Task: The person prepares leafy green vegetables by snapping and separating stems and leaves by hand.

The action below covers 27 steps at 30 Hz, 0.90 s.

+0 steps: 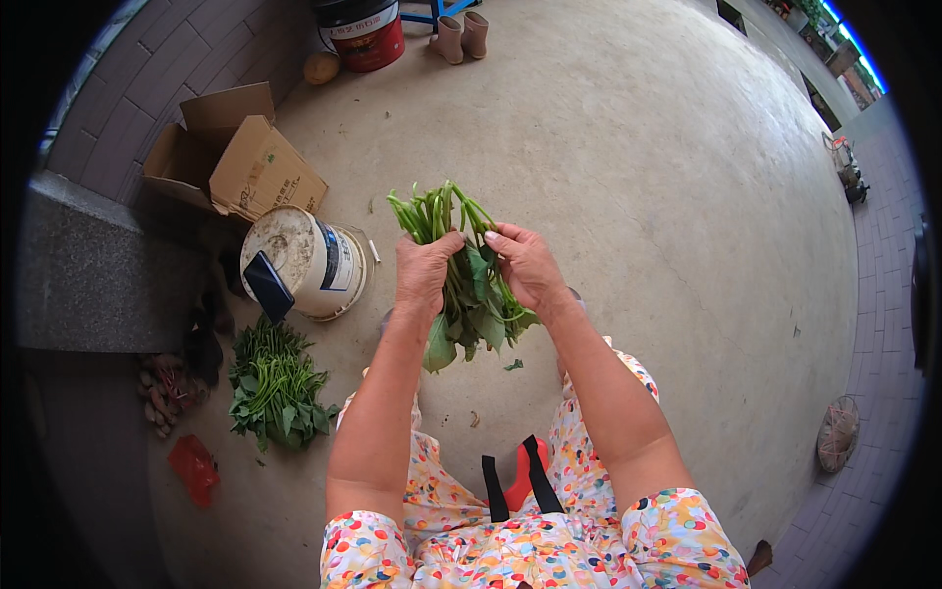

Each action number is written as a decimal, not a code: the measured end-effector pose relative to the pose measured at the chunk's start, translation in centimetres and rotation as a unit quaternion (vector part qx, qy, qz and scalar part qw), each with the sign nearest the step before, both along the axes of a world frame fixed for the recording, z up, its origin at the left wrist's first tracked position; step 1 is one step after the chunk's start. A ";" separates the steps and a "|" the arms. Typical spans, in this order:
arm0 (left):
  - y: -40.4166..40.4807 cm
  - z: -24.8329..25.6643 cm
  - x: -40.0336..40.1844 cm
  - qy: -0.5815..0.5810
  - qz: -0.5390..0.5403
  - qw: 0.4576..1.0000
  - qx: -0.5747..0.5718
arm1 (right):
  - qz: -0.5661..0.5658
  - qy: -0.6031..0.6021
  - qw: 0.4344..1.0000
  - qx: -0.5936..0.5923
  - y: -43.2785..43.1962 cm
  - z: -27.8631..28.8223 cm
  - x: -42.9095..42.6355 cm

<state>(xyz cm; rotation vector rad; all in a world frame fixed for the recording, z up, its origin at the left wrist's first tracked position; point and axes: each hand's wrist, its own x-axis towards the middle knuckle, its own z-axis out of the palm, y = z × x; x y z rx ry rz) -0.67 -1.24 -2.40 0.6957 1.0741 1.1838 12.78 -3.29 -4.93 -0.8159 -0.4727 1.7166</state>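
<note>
A bunch of leafy green stems [471, 294] hangs in front of me, cut ends up and leaves down. My left hand [427, 269] is closed around the main part of the bunch, thumb across the stems. At its right side my right hand [526, 265] pinches a few stems between thumb and fingers. On the floor to the left lies a pile of similar leafy greens [280, 386]. A small torn leaf [514, 364] is on the concrete below the bunch.
An upturned white bucket [294, 254] with a smartphone [268, 287] leaning on it stands left, before an open cardboard box [268, 173]. Reddish tubers [163, 390] and a red plastic bag [194, 470] lie far left. Boots [460, 38] and a paint bucket [362, 37] stand farther off.
</note>
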 end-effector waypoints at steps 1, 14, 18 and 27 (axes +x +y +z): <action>0.0 0.1 0.0 0.000 0.000 1.000 0.000 | -0.013 -0.004 1.000 -0.009 0.0 0.3 0.0; -0.2 1.3 -0.1 -0.022 -0.052 0.998 -0.020 | 0.002 -0.019 1.000 -0.003 -0.1 0.4 0.4; -0.1 1.2 -0.2 -0.039 -0.062 0.997 -0.015 | 0.019 -0.051 0.998 0.006 -0.1 -0.1 0.7; 0.4 1.3 -1.0 -0.048 -0.043 0.998 0.003 | 0.013 -0.054 0.998 -0.011 -0.1 1.0 0.6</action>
